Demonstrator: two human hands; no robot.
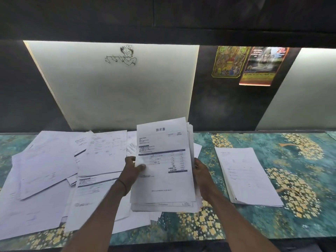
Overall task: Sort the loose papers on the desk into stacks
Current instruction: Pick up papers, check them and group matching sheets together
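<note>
I hold a bundle of printed sheets [163, 171] lifted above the middle of the desk, an invoice-like page with a dark table band on top. My left hand [132, 170] grips its left edge, thumb on the front. My right hand [201, 171] clasps the right edge from behind. Loose papers [54, 170] lie scattered and overlapping across the left half of the desk. A neat stack of sheets [247, 177] rests on the right side.
The desk surface [300, 188] is teal with a yellow flower pattern; its front edge runs along the bottom. A white wall panel [118, 84] with a line drawing stands behind, and two colourful posters [245, 64] hang on the dark wall.
</note>
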